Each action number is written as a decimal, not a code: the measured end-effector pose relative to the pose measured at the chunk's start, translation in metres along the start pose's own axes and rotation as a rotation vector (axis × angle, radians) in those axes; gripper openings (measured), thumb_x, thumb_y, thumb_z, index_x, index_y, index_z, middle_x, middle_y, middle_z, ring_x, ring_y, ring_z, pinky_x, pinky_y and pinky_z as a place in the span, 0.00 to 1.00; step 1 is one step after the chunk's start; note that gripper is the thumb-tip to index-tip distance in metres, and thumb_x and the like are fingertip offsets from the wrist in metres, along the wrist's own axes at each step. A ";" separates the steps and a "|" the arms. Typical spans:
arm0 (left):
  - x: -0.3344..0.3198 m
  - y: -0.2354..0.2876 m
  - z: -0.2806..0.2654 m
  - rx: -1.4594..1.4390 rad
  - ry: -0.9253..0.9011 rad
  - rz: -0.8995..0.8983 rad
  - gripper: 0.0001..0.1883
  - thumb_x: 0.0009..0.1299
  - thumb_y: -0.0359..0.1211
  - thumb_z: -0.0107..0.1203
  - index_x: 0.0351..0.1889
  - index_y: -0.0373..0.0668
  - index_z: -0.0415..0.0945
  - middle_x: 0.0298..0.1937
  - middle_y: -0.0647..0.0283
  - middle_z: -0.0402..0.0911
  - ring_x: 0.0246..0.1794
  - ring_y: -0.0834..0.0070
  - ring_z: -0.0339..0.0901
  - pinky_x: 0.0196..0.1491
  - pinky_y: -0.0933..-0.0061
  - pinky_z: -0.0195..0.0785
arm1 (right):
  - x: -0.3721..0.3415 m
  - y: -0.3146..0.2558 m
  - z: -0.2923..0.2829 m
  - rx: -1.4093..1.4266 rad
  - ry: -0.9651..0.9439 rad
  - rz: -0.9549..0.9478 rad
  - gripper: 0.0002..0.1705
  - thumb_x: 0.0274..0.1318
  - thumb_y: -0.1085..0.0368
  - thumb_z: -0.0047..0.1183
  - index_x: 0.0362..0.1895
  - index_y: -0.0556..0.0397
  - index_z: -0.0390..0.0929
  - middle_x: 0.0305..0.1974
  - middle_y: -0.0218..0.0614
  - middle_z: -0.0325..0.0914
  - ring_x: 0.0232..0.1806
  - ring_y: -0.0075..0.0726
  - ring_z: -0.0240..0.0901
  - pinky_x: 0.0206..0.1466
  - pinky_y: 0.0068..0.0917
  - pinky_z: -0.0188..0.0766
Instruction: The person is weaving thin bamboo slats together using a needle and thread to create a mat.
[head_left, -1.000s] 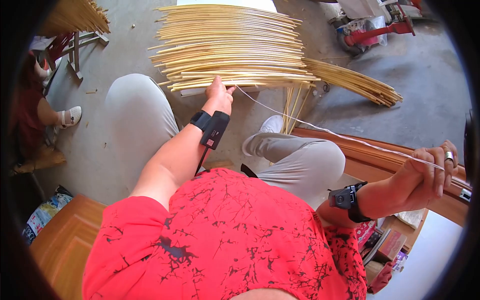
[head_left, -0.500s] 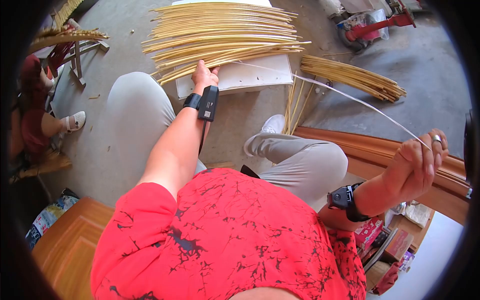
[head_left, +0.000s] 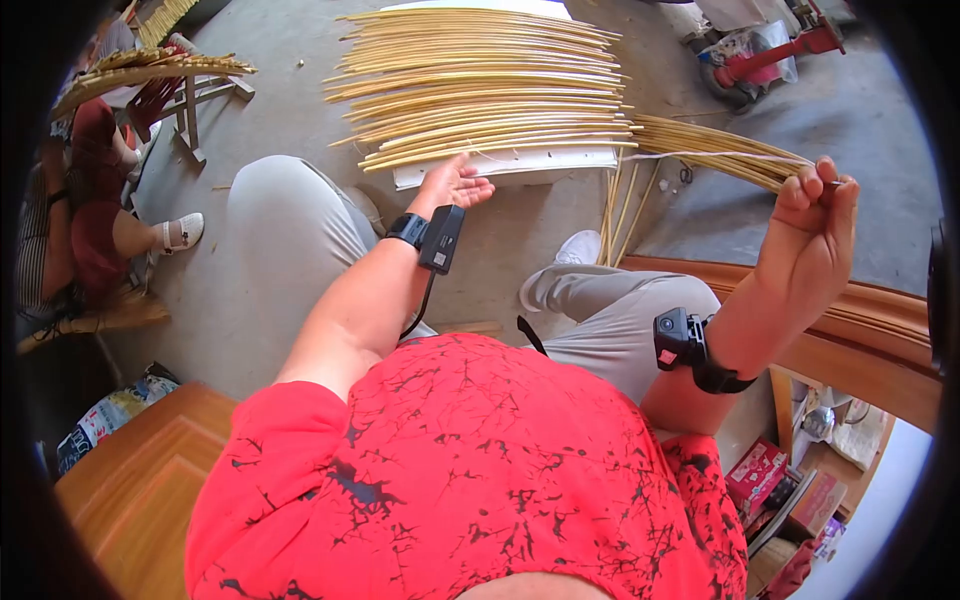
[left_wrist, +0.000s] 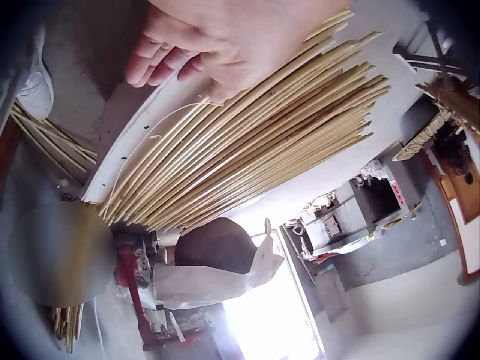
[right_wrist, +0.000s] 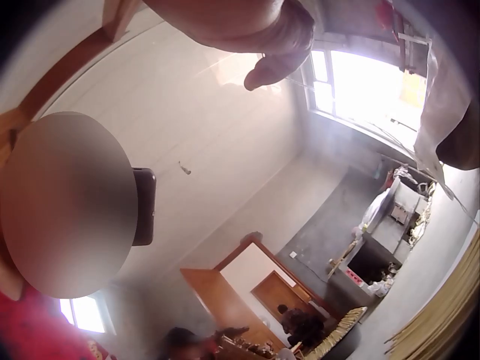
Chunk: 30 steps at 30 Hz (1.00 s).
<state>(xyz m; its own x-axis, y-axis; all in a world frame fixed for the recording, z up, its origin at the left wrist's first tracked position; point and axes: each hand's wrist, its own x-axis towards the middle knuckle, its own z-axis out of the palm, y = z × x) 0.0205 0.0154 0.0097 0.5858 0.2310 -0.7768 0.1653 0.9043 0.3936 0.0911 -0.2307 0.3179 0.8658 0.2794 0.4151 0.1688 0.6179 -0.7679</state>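
Thin, pale yellow sticks (head_left: 490, 95) lie side by side in a mat over a white board (head_left: 580, 160). At the mat's near edge my left hand (head_left: 452, 188) is palm up with its fingers relaxed. In the left wrist view the thumb of the left hand (left_wrist: 225, 45) rests right at the nearest sticks (left_wrist: 247, 142), and a loose loop of thin white string (left_wrist: 154, 137) lies beside it. Raised at the right, my right hand (head_left: 812, 225) pinches a white string (head_left: 730, 155), which stretches back toward the mat's right end.
A bundle of loose sticks (head_left: 715, 140) lies right of the mat, with a few more sticks (head_left: 622, 215) on the floor below. A wooden frame (head_left: 860, 325) runs along the right. Another person's foot (head_left: 182, 233) shows at the left, near a trestle stand (head_left: 190, 120).
My right hand has moved away from my body and turned, still pinching the string. My left hand has let go of the near sticks, which were slanted and now lie level.
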 end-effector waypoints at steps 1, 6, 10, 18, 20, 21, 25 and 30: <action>0.002 -0.001 -0.007 0.094 -0.054 -0.022 0.22 0.63 0.42 0.51 0.43 0.31 0.63 0.36 0.46 0.71 0.35 0.55 0.75 0.36 0.64 0.75 | 0.002 0.002 0.002 -0.008 0.021 -0.017 0.08 0.58 0.66 0.41 0.33 0.60 0.67 0.34 0.45 0.71 0.30 0.33 0.63 0.31 0.22 0.62; -0.018 0.033 -0.008 0.287 -0.067 0.323 0.07 0.61 0.30 0.51 0.33 0.37 0.71 0.27 0.58 0.75 0.25 0.70 0.76 0.27 0.74 0.73 | 0.013 0.012 0.015 0.022 0.038 -0.034 0.06 0.56 0.70 0.43 0.35 0.61 0.67 0.34 0.46 0.71 0.31 0.34 0.65 0.32 0.25 0.64; 0.005 0.050 -0.013 1.172 -0.069 1.036 0.09 0.60 0.27 0.50 0.38 0.40 0.73 0.30 0.62 0.76 0.35 0.69 0.74 0.39 0.71 0.68 | 0.024 0.001 0.022 0.086 -0.124 -0.038 0.07 0.55 0.70 0.44 0.37 0.62 0.67 0.35 0.45 0.71 0.32 0.35 0.66 0.32 0.26 0.65; 0.029 0.020 -0.031 1.644 -0.108 1.611 0.12 0.55 0.25 0.52 0.38 0.42 0.74 0.40 0.62 0.73 0.46 0.63 0.66 0.51 0.69 0.60 | 0.034 -0.046 0.039 -0.200 -0.165 -0.039 0.09 0.57 0.66 0.42 0.36 0.61 0.68 0.36 0.47 0.71 0.39 0.43 0.70 0.47 0.44 0.70; 0.032 0.019 -0.032 1.717 -0.067 1.643 0.15 0.51 0.24 0.52 0.38 0.42 0.75 0.40 0.63 0.73 0.46 0.65 0.66 0.51 0.70 0.61 | 0.026 -0.035 0.051 -0.237 -0.202 -0.016 0.09 0.57 0.66 0.41 0.35 0.61 0.68 0.36 0.48 0.71 0.39 0.44 0.70 0.47 0.45 0.69; 0.033 0.018 -0.031 1.727 -0.023 1.706 0.16 0.48 0.23 0.51 0.38 0.43 0.75 0.39 0.65 0.73 0.46 0.67 0.67 0.49 0.71 0.62 | 0.024 -0.030 0.057 -0.266 -0.233 0.003 0.09 0.57 0.66 0.41 0.35 0.60 0.68 0.35 0.48 0.70 0.38 0.46 0.70 0.48 0.47 0.69; 0.033 0.011 -0.030 1.779 0.033 1.682 0.16 0.48 0.23 0.51 0.37 0.43 0.75 0.38 0.66 0.73 0.45 0.68 0.67 0.48 0.73 0.63 | 0.045 -0.040 0.044 -0.102 -0.395 0.069 0.10 0.57 0.66 0.41 0.34 0.63 0.68 0.34 0.49 0.70 0.37 0.48 0.69 0.48 0.47 0.68; 0.028 0.009 -0.025 1.824 0.050 1.644 0.16 0.48 0.24 0.51 0.37 0.43 0.75 0.37 0.67 0.73 0.43 0.69 0.67 0.47 0.74 0.64 | 0.055 -0.040 0.066 -0.382 -0.153 -0.208 0.02 0.50 0.77 0.40 0.27 0.63 0.65 0.25 0.44 0.61 0.30 0.39 0.57 0.52 0.46 0.59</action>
<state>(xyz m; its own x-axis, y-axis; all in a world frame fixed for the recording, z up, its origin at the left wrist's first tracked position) 0.0183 0.0393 -0.0206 0.8837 0.1432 0.4457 0.0322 -0.9684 0.2472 0.1013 -0.1919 0.4036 0.7202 0.3012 0.6249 0.5182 0.3653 -0.7733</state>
